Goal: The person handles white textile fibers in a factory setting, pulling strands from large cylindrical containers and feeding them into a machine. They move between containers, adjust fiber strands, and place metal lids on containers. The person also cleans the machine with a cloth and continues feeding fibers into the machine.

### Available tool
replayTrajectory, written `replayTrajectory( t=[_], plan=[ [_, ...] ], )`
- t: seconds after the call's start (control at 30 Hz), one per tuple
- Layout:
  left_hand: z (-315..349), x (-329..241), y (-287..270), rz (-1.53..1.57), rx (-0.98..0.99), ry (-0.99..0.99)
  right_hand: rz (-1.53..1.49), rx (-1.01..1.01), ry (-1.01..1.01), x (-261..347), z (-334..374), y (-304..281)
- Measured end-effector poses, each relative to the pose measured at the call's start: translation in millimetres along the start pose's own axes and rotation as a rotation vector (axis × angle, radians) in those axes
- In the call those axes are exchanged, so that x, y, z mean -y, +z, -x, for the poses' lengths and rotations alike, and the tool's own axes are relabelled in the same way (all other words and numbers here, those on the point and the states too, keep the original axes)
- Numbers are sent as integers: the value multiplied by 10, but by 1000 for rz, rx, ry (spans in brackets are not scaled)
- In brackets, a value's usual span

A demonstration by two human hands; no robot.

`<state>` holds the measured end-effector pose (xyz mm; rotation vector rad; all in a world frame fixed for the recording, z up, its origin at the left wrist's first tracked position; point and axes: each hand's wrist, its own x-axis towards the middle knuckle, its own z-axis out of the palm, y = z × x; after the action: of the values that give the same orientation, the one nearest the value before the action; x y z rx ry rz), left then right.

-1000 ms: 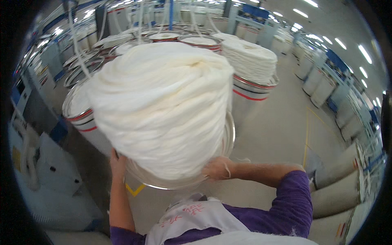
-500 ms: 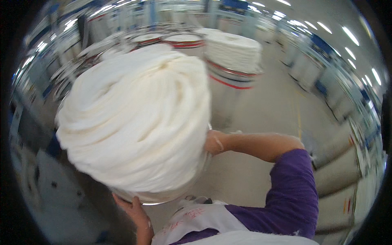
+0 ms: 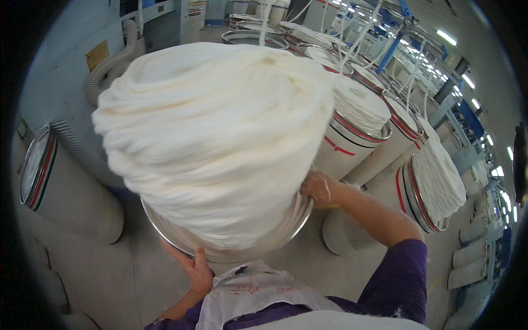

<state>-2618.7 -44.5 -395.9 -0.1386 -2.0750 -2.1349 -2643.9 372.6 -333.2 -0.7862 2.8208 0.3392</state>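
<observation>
1. Head view: nearest the lens, a white fibre coil [image 3: 220,132] heaped well above the metal rim [image 3: 159,233] of its round can [image 3: 279,238]; this load is directly in front of the person's light apron [image 3: 247,287], over a grey floor [image 3: 132,283].

2. Handling, my judgement: coil soft, easily dented or snagged, its layers liable to slip if grabbed; can looks stiff; together probably heavy and top-heavy; best hold is the rim or outer wall, one hand each side, fingers off the fibre.

3. Left hand [image 3: 199,273]: partly spread, thumb apart from the fingers; it lies against the near-left outside of the can, just at the rim; no fibre in it that I can see.

4. Right hand [image 3: 319,188]: fingers curled in at the right side of the rim, close beside the coil; fingertips hidden, so I cannot tell whether they pinch the rim or only press on it.

5. Farther off: a striped can [image 3: 82,192] at left, apart from the load; at right, a group of cans [image 3: 352,148], several with white coils showing at the top.

6. Beyond: pale blue machine [image 3: 60,82] with a ribbed hose [image 3: 94,80]; blue post [image 3: 389,53] at upper right; ceiling lights [image 3: 446,37] farthest.
</observation>
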Motion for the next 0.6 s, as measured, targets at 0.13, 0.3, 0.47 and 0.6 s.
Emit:
replayTrajectory(
  t=[0.13, 0.3, 0.47, 0.6],
  plan=[
    [16, -24, 185, -113, -223, 38, 140, -183, -153, -442, -675, 72],
    [-347, 4, 121, -249, -418, 90, 163, -201, -226, -582, -1450, -98],
    [-1119, 312, -557, -107, -467, 100, 57, -304, -319, -318, -2030, -333],
    [-1823, 582, -1519, -11, -305, 97, -21, -359, -319, 267, -2560, -471]
  ],
)
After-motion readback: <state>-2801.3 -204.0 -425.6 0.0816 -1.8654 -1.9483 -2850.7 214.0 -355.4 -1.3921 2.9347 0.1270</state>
